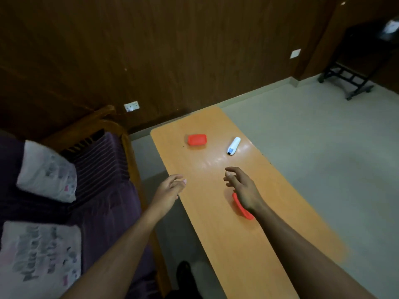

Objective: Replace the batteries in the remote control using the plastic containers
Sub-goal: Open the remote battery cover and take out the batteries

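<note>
No legible text anywhere; grey print on the cushions (46, 171) too blurred.

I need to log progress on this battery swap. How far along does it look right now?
Barely started. Nothing looks done: the white remote lies alone on the table, and I can't tell whether its cover is off. In hand: nothing; the left hand and right hand hover open and empty. The far red container sits untouched; the near red container is partly hidden under the right wrist. The whole swap remains.
</note>
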